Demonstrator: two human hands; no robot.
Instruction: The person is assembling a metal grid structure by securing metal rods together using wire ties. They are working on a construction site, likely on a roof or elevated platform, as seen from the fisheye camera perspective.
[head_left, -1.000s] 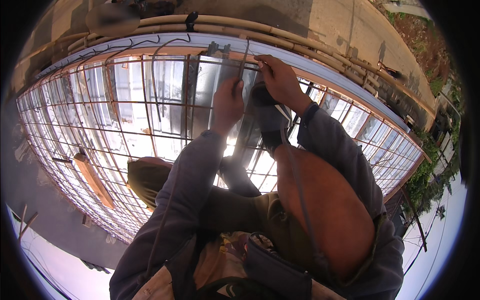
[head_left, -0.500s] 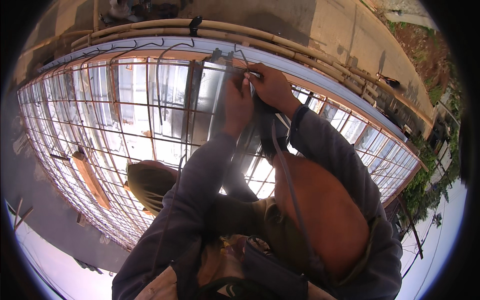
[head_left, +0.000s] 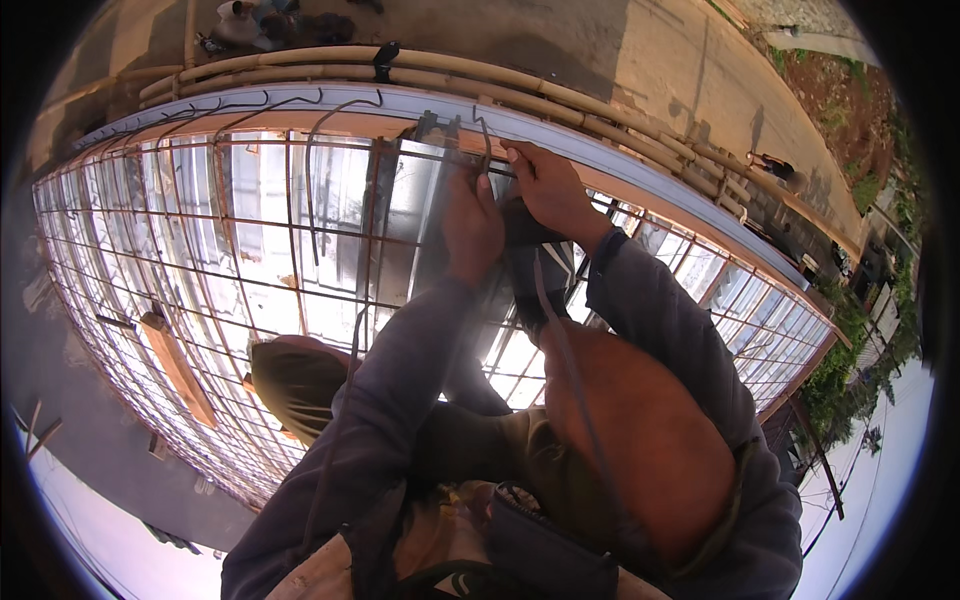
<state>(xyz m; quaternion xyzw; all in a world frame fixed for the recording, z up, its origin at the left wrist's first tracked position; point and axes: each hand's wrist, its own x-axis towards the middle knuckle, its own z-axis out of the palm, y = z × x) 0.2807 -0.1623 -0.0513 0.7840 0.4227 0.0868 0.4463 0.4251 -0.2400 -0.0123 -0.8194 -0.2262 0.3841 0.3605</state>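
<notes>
A thin bent steel rod [head_left: 484, 138] stands near the far edge of a steel bar mesh [head_left: 268, 215], its kinked upper end reaching over the pale edge strip. My left hand [head_left: 473, 232] is closed at the rod's lower end, thumb upward against it. Just right of it, my right hand [head_left: 552, 192] is closed, its thumb and finger tips together beside the mesh's far bar. What those tips pinch is too small to make out. Shiny metal decking sheets [head_left: 415, 190] lie under the mesh. A dark boot [head_left: 535, 255] is under my right forearm.
Several curved rods [head_left: 345, 104] stick up along the far edge at left. Beyond it run bamboo poles [head_left: 480, 68] above a lower paved ground [head_left: 560, 40]. A wooden plank [head_left: 178, 370] lies on the mesh at left. People are down at the upper left.
My right hand has shifted slightly right and down, away from the bent rod. My left hand remains at the rod, a little lower in view. The view has tilted slightly.
</notes>
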